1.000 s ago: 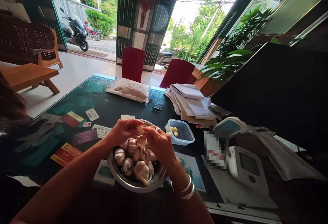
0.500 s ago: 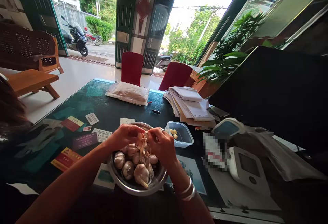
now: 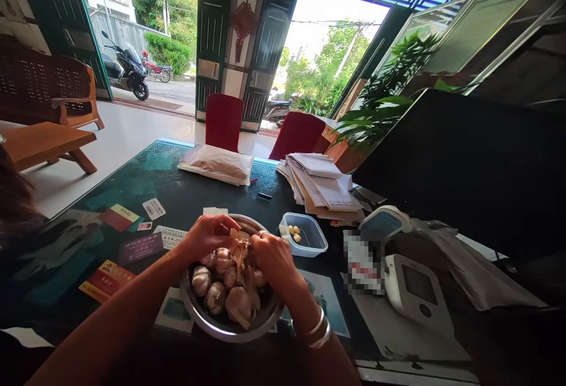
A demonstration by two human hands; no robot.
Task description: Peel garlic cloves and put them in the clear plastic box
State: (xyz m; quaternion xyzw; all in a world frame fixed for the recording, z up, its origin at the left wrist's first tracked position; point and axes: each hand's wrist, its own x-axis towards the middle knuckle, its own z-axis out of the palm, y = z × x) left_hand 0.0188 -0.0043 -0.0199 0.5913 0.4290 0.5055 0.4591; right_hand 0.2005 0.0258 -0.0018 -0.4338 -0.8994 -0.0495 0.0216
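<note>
Both hands are over a round metal bowl [image 3: 212,333] that holds several whole garlic bulbs [image 3: 237,305]. Between them is a partly broken garlic bulb [image 3: 240,250] with its dry stalk and loose skin. My left hand [image 3: 207,237] pinches it from the left, fingers closed. From the right, my right hand [image 3: 273,254] grips the same bulb, its fingertips partly hidden behind the knuckles. Just right of the bowl stands a clear plastic tub [image 3: 313,243], with several peeled garlic cloves [image 3: 294,233] in its left side.
Papers are stacked [image 3: 322,182] behind the tub, near a black pen [image 3: 264,196]. A plastic-wrapped packet [image 3: 216,164] lies at the table's far side. Cards [image 3: 140,248] lie at left. A white monitor device [image 3: 418,292] and a dark screen [image 3: 464,168] stand at right.
The whole view has shifted slightly, so things sit a little further left and lower. Both hands still hold the garlic bulb over the bowl, with small finger movements.
</note>
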